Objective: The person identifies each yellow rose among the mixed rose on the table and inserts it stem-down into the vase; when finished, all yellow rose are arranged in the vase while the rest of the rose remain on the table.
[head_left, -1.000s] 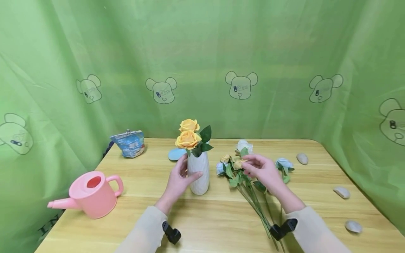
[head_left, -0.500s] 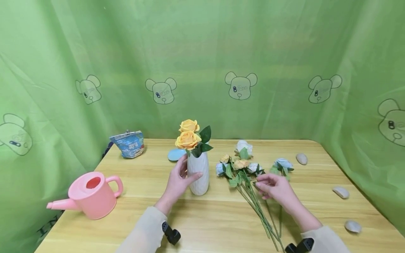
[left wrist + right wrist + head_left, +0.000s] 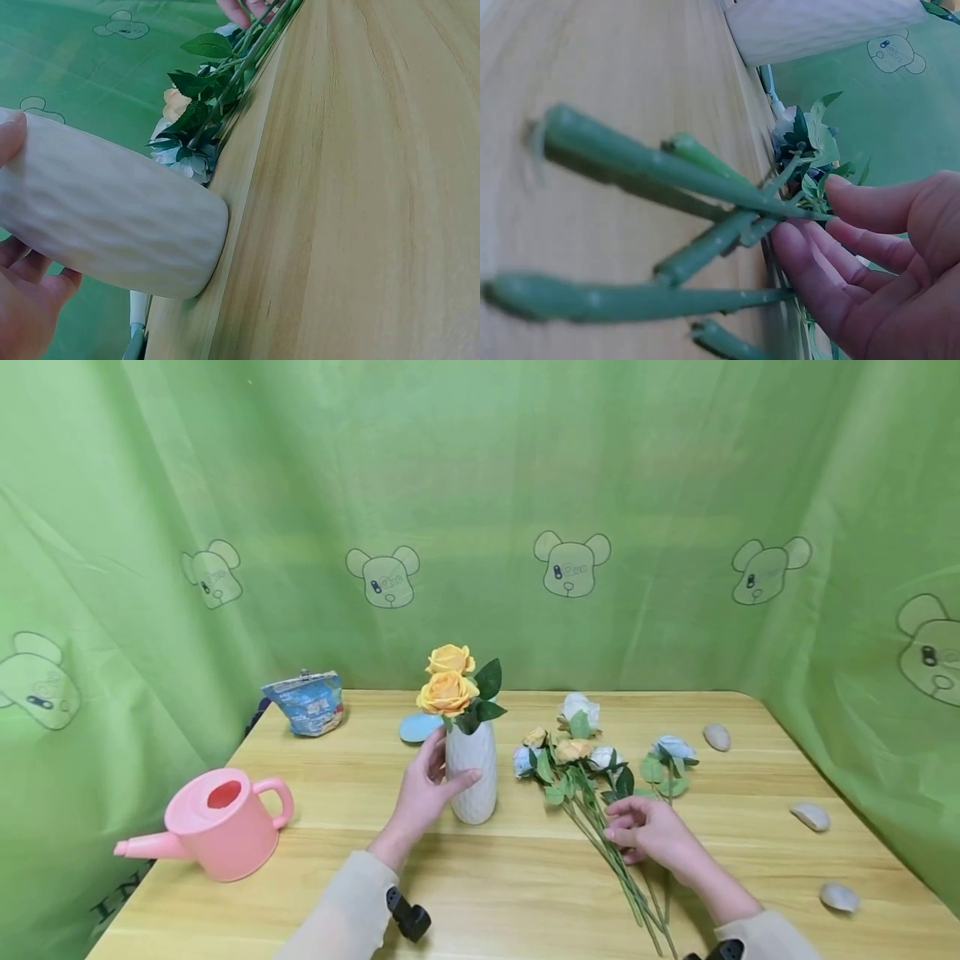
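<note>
Two yellow-orange roses [image 3: 447, 692] with dark green leaves stand in a white textured vase [image 3: 474, 777], upright on the wooden table. My left hand [image 3: 423, 785] grips the vase from its left side, thumb across the front and fingers behind. To the right lies a bunch of artificial roses [image 3: 572, 750] in pale blue, white and peach, their green stems [image 3: 618, 868] running toward me. Over these stems is my right hand [image 3: 652, 835]. In the right wrist view a stem [image 3: 667, 172] runs between the thumb and index finger [image 3: 802, 262], which are apart.
At the left stands a pink watering can [image 3: 221, 822], with a blue clipped bag [image 3: 307, 703] behind it. A light blue oval thing [image 3: 418, 727] lies behind the vase. Several grey stones [image 3: 810, 816] line the right side. A green curtain [image 3: 480, 485] encloses the table [image 3: 360, 760].
My right hand has come away from the peach and white rose heads and moved down and toward me, to the stems. My left hand stays on the vase.
</note>
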### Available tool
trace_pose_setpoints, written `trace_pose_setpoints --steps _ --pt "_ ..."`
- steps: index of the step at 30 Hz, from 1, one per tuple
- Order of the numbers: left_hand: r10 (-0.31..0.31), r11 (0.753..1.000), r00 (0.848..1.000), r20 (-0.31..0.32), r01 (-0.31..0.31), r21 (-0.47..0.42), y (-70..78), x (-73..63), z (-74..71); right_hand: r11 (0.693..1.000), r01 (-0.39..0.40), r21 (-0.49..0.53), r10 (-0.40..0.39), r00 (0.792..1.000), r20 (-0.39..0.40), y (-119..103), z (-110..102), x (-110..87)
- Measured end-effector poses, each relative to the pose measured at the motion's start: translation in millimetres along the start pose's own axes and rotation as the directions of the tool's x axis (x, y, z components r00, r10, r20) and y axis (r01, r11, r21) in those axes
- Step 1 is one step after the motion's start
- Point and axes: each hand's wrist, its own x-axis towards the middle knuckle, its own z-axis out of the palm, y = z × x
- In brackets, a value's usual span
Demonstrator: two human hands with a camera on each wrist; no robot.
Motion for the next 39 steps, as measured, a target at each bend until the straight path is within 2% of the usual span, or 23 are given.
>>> trace_pose_setpoints --steps 12,20,25,32,37,39 --pt "-0.011 1.000 1.000 0.002 0.011 0.000 -0.2 -0.6 0.6 1.000 0.009 -0.001 -0.009 1.000 0.000 3.7 1.7 5.0" --pt "-0.009 1.000 1.000 0.002 0.009 0.005 -0.7 -0.5 0.2 1.000 0.029 0.001 -0.029 0.999 -0.012 -7.4 -4.5 -0.8" --pt "0.007 1.000 1.000 0.006 -0.007 0.000 -6.1 2.2 -0.1 0.999 0.038 0.004 -0.038 0.999 -0.027 -16.3 -8.6 -3.6" --pt "0.011 1.000 1.000 -0.019 -0.011 0.016 -25.5 11.0 -0.6 0.992 0.116 0.041 -0.115 0.993 -0.032 -37.4 -9.8 -3.1" --pt "0.035 0.999 0.999 -0.015 -0.034 0.021 -23.8 11.2 -0.3 0.976 0.205 0.077 -0.200 0.977 -0.072 -60.7 -7.5 -4.9" --pt "0.035 0.999 0.999 -0.011 -0.035 0.020 -14.7 8.5 0.6 0.968 0.228 0.102 -0.219 0.971 -0.093 -70.5 -5.9 -6.2"
